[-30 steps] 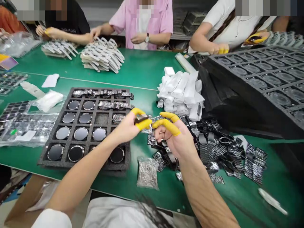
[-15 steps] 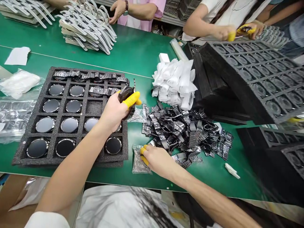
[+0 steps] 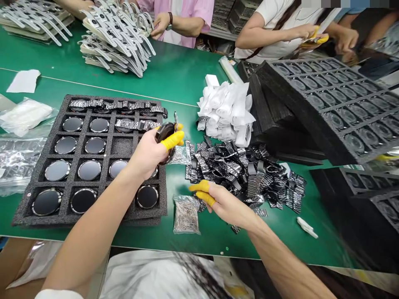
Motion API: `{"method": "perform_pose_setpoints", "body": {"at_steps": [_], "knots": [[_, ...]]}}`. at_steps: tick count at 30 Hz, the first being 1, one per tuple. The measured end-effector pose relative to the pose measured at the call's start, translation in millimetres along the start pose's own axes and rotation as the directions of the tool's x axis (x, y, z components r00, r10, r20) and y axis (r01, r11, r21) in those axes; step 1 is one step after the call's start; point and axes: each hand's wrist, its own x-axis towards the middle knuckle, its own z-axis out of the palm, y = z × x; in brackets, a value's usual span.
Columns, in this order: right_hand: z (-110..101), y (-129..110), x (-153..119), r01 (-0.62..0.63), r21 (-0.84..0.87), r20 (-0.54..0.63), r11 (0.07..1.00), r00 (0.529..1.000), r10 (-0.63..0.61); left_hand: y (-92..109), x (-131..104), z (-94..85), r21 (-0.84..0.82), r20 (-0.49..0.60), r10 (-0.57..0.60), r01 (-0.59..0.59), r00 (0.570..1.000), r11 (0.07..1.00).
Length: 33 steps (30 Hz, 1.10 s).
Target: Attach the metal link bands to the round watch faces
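Observation:
My left hand (image 3: 149, 149), with yellow finger covers, is closed around a dark watch (image 3: 165, 131) above the right edge of a foam tray (image 3: 39, 166). Round watch heads (image 3: 57, 169) fill many of the tray's cells, and some at the back have black metal bands laid over them. My right hand (image 3: 222, 201), its covered thumb and finger pinched together, hovers just right of a clear bag of small metal pins (image 3: 186, 216). Whatever sits between those fingertips is too small to make out. Behind this hand spreads a heap of black link watch bands (image 3: 232, 164).
White wrapped pieces (image 3: 224, 112) lie beyond the bands. Large black foam trays (image 3: 311, 108) rise at the right. Stacked white straps (image 3: 115, 37) stand across the green table (image 3: 177, 66). Two people work opposite, one with yellow finger covers. Plastic bags (image 3: 21, 153) lie left.
My right hand has lifted off the bag of pins and shifted right and slightly up. My left hand stays by the tray, still holding the watch, which is turned slightly.

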Motion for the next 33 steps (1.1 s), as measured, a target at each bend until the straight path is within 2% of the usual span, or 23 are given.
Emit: {"method": "perform_pose_setpoints", "body": {"at_steps": [3, 4, 6, 8, 10, 13, 18, 25, 28, 33], "knots": [[-3, -13, 20, 0.063, 0.353, -0.211, 0.933, 0.977, 0.014, -10, -1, 1.0, 0.276, 0.037, 0.083, -0.09, 0.996, 0.957], [-3, -21, 29, 0.138, 0.445, -0.318, 0.885, 0.948, 0.012, -13, -3, 1.3, 0.414, 0.059, 0.145, -0.156, 0.988, 0.897], [-1, -40, 48, 0.299, 0.552, -0.482, 0.778, 0.876, 0.004, -19, -5, 1.3, 0.651, 0.134, 0.268, -0.289, 0.954, 0.702], [1, -56, 66, 0.394, 0.607, -0.545, 0.69, 0.838, 0.001, -22, -8, 0.4, 0.767, 0.208, 0.339, -0.368, 0.917, 0.526], [4, -65, 79, 0.422, 0.653, -0.543, 0.629, 0.84, 0.0, -22, -10, -0.7, 0.818, 0.233, 0.349, -0.377, 0.908, 0.435], [6, -65, 90, 0.406, 0.697, -0.503, 0.591, 0.865, -0.001, -19, -10, -2.0, 0.876, 0.222, 0.329, -0.336, 0.918, 0.345], [1, -59, 92, 0.37, 0.741, -0.468, 0.56, 0.883, 0.036, -17, -9, -2.7, 0.919, 0.208, 0.323, -0.297, 0.923, 0.258], [-1, -65, 96, 0.332, 0.804, -0.437, 0.493, 0.892, 0.111, -19, -11, 1.1, 0.968, 0.174, 0.275, -0.215, 0.946, 0.13], [3, -65, 98, 0.33, 0.817, -0.433, 0.472, 0.892, 0.126, -19, -11, 2.5, 0.975, 0.155, 0.269, -0.191, 0.951, 0.115], [7, -66, 98, 0.374, 0.798, -0.48, 0.473, 0.869, 0.123, -18, -11, 1.0, 0.967, 0.137, 0.316, -0.196, 0.939, 0.162]]}}
